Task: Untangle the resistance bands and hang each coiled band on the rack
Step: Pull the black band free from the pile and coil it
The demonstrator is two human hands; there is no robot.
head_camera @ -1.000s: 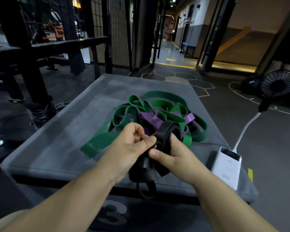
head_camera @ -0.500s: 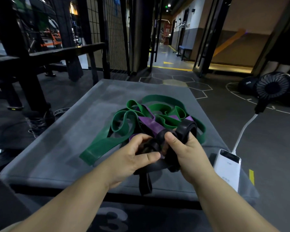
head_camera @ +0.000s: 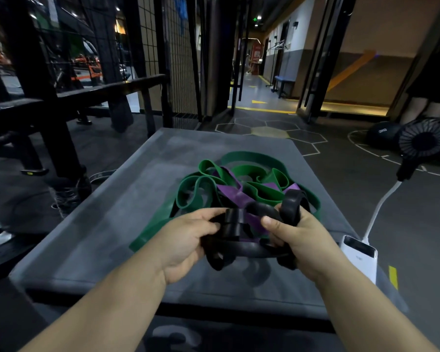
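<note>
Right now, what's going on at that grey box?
A person is working a black band out of a tangle. The left hand and the right hand each grip part of it, above the front of the grey padded box. The green band and the purple band lie knotted just behind the hands. A purple stretch runs between the black loops, so it is not free yet. None is hung.

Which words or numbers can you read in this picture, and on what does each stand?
"3KG": on the black weighted ball on the floor, right.
"3": large, on the front wall of the grey padded box, near the bottom edge.
White power bank: any print too blurred to read.
Green ceiling sign down the corridor: too small to read.
</note>
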